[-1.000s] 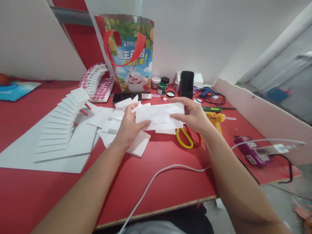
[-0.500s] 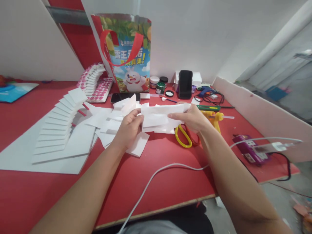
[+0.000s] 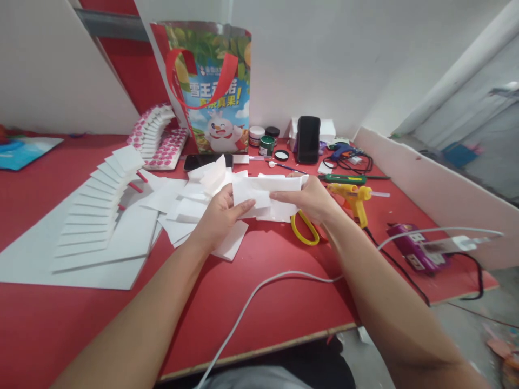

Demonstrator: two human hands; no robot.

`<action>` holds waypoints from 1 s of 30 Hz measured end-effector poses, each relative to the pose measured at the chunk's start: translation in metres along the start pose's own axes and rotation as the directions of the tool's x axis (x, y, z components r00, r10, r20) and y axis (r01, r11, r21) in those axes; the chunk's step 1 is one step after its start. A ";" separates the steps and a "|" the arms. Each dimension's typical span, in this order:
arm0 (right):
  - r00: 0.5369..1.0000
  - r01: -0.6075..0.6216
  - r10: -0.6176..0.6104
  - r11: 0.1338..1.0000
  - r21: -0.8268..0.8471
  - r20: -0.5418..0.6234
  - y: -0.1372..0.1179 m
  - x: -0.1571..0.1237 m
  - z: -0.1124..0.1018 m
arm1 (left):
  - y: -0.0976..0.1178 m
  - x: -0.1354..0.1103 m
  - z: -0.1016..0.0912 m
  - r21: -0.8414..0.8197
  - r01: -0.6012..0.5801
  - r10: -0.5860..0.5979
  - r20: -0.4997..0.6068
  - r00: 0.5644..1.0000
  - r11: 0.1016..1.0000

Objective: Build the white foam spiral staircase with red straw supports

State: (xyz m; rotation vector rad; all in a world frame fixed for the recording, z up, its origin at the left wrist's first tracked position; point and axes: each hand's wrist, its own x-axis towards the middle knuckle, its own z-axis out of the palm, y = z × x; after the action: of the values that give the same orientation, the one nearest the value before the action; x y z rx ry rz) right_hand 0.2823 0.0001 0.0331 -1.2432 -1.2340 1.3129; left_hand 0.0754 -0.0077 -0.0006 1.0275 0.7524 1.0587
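My left hand [image 3: 225,215] pinches the left end of a white sheet of paper [image 3: 279,185], its thumb lying across the front. On the other end my right hand [image 3: 308,198] grips the same sheet, thumb on the near face and fingers behind. The paper is held up above the red table, and its surface looks folded or layered. Loose white paper pieces [image 3: 182,209] lie piled beneath and left of my hands. Scissors with a yellow handle loop [image 3: 305,229] rest just below my right hand, their blades hidden.
A stepped white card structure [image 3: 91,216] stands at left on a white board [image 3: 36,254]. Behind are a printed bag [image 3: 221,92], small jars [image 3: 266,146] and an upright black phone [image 3: 308,140]. A yellow glue gun [image 3: 354,202] and purple box [image 3: 417,248] lie right; a white cable [image 3: 279,275] crosses the front.
My right hand has moved left toward my left hand, and the paper's right end came with it. My left thumb now reaches further over the sheet. More of the glue gun shows.
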 end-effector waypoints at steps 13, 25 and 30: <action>0.999 -0.052 0.053 0.998 -0.035 0.010 -0.006 0.001 -0.021 | 0.006 0.001 -0.003 -0.022 0.038 -0.039 -0.064 0.997 0.999; 0.968 -0.168 0.154 0.984 0.056 0.198 -0.006 -0.001 -0.023 | 0.010 0.003 -0.012 -0.110 0.084 -0.098 -0.127 0.987 0.990; 0.975 -0.140 0.130 0.989 0.047 0.182 -0.007 -0.001 -0.024 | 0.011 0.003 -0.013 -0.178 0.108 -0.133 -0.136 0.982 0.978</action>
State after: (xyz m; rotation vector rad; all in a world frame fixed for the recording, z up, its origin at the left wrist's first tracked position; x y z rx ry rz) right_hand 0.3058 0.0010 0.0400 -1.2050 -1.2423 1.5780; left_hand 0.0616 0.0006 0.0046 0.7540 0.8186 1.0822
